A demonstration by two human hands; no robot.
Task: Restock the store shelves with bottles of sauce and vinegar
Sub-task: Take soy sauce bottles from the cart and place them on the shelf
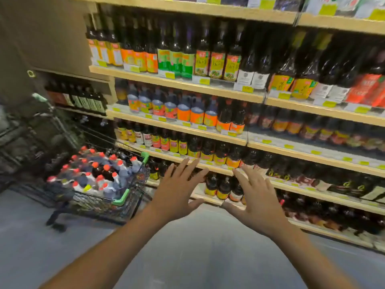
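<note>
Both hands, left [177, 190] and right [257, 197], were spread and empty before the wooden shelves [181, 127]; judged between placements, next fetching red-capped dark bottles [98, 174] from the wire trolley [116, 203].

Two bare forearms come up from the bottom edge, with no sleeve on either as far as the picture reaches. The left hand [177, 190] and the right hand [258, 205] wear no gloves. The wrists carry no watch, band or bracelet. The fingers [241, 180] show no rings. The nails are too blurred to describe.
</note>
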